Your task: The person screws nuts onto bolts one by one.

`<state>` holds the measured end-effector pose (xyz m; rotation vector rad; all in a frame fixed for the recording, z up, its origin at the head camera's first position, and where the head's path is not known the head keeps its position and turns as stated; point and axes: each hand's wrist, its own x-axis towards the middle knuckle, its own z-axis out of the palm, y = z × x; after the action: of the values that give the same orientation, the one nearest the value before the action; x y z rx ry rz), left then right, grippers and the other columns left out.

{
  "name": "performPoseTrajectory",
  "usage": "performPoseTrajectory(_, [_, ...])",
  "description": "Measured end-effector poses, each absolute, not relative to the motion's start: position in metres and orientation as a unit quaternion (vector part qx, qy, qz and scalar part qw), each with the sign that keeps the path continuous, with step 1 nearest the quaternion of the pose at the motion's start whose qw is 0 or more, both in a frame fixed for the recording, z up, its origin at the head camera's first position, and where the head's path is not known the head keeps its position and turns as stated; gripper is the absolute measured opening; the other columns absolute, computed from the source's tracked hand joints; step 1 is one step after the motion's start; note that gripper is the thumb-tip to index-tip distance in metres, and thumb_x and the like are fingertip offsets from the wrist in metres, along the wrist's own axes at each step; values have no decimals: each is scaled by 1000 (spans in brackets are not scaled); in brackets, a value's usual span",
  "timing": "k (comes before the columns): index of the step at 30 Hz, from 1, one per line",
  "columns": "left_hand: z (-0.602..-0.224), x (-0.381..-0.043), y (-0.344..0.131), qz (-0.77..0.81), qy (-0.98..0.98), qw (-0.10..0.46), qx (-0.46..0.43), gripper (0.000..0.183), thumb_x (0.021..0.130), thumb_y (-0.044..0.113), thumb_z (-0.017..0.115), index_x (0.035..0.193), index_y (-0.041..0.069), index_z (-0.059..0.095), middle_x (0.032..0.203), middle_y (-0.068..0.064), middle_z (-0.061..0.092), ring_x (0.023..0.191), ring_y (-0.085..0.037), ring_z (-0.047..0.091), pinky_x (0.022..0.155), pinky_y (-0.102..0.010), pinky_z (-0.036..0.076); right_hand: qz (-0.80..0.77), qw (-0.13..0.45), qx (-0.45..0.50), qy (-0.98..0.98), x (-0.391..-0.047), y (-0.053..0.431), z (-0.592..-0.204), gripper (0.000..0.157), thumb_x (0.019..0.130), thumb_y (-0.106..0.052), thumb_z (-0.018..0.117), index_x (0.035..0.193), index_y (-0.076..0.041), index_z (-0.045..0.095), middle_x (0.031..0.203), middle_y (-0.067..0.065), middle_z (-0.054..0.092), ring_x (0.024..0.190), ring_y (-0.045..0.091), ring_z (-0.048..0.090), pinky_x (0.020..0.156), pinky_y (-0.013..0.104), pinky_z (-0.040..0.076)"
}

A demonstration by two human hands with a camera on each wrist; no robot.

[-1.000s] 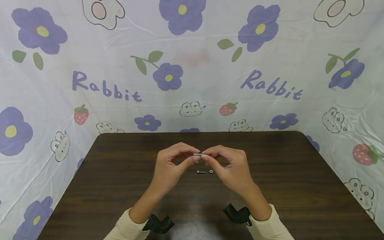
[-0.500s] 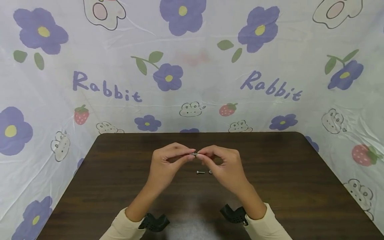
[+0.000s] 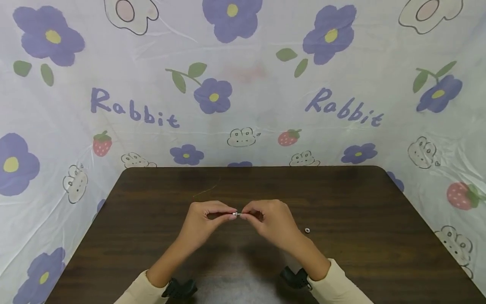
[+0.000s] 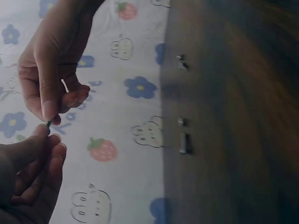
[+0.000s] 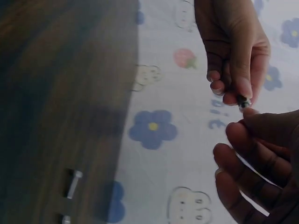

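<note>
A small metal bolt (image 3: 237,214) is held level between my two hands, over the middle of the table. My left hand (image 3: 201,222) pinches its left end, where a wider silver part shows in the right wrist view. At the other end, the thumb and forefinger of my right hand (image 3: 274,221) grip the thin shank. Fingertips cover much of the bolt, so whether a nut is on it cannot be told. A loose bolt (image 5: 72,183) and a small nut (image 5: 64,219) lie on the table in the right wrist view.
A nut (image 3: 307,230) lies on the dark wooden table (image 3: 360,211), just right of my right wrist. Further small metal parts (image 4: 182,66) show blurred in the left wrist view. A printed cloth (image 3: 265,105) hangs behind the table.
Both hands have come down and nearer, shifting slightly left with the bolt. The loose bolt and nut seen before are now hidden behind my right hand; another nut shows at right.
</note>
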<state>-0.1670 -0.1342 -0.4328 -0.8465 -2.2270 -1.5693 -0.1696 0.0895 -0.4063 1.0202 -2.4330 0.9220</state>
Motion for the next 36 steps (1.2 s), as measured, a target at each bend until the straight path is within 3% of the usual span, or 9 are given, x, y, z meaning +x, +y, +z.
performPoseTrajectory(3, [-443,-167,-137,-523,-791,127,-292,12,87,9,79,98,13,82,92,5,77,83,-11,73,71,-28,62,283,148,364,-875,-171,86,-415,7,90,-21,80,88,-15,77,74,-9,70,60,-3,55,56,18,48])
performPoseTrajectory(10, [-470,-170,-141,-461,-837,49,-291,11,86,2,78,97,2,80,92,-3,77,82,-13,74,72,-25,61,233,61,382,-893,-176,81,-439,5,89,-17,80,86,-16,77,75,-7,71,59,-4,54,54,18,46])
performPoseTrajectory(15, [-483,-176,-140,-415,-862,7,-293,12,85,-2,79,96,3,80,93,-5,77,81,-14,73,72,-21,59,202,32,389,-898,-182,76,-453,5,88,-15,81,84,-14,77,76,-6,72,60,-2,58,54,18,49])
performPoseTrajectory(21, [-493,-180,-138,-375,-879,-3,-294,12,83,0,80,94,5,80,94,-3,77,81,-8,71,71,-15,55,182,14,394,-901,-185,70,-463,6,86,-12,82,82,-13,78,74,-7,72,58,-2,58,53,15,48])
performPoseTrajectory(30, [-499,-183,-137,-338,-897,-9,-286,11,81,5,83,91,8,81,92,0,76,82,-10,71,74,-21,58,172,1,382,-908,-188,66,-473,10,85,-17,84,78,-18,77,71,-10,70,58,-3,55,55,19,49])
performPoseTrajectory(36, [-501,-183,-136,-320,-903,-13,-284,10,80,5,83,89,9,80,88,2,74,77,-6,67,70,-18,55,157,-2,372,-915,-189,65,-477,12,85,-21,84,77,-21,75,71,-13,67,59,-2,54,62,24,52])
